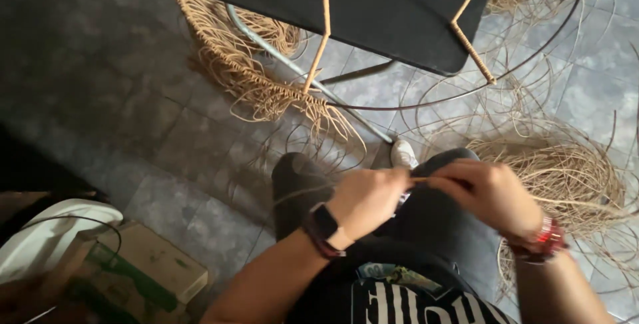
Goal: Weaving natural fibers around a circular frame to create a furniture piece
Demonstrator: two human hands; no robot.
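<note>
I see dry, matt rattan strands (566,171), a smooth metal frame (293,64), matt black cloth seat (373,4), dull stone tiles (120,111).

A black chair frame (373,11) with tan wrapped struts is standing on a grey tiled floor (133,111). Loose tan fibre (566,171) is lying in a heap at the right. A green and tan cardboard box (143,264) is sitting at the lower left, beside a white object (46,237).
</note>
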